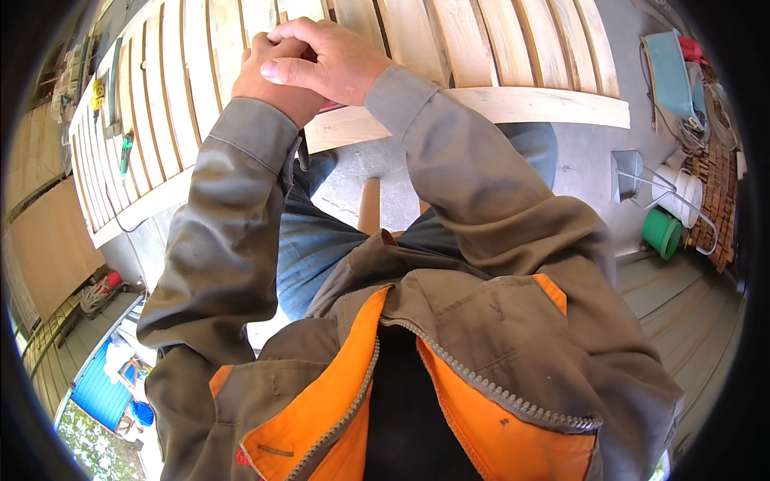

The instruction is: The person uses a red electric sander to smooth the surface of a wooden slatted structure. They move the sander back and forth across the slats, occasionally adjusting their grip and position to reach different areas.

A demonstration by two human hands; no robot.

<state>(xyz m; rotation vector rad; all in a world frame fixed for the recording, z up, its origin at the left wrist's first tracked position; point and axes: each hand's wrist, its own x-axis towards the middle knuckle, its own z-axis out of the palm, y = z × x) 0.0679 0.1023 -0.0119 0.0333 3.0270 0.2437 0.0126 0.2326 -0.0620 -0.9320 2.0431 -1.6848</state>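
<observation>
My left hand [277, 84] is closed above the near edge of a pale slatted wood panel [425, 40]. My right hand [345, 64] bends over it from the right, fingers curled and thumb lying across the back of the left hand. A dark, narrow part of some object [303, 152] sticks out below my left wrist, and a bit of red shows between the wrists. The hands hide what they grip, so its kind cannot be made out.
On the panel's left lie a green-and-black hand tool [127, 152] and a yellow tool [97, 94]. At right, a green bucket [662, 233] stands beside a white bucket [683, 191] on the floor. Further back is a light-blue case [672, 76] with hoses. A wooden leg [370, 204] stands below the panel.
</observation>
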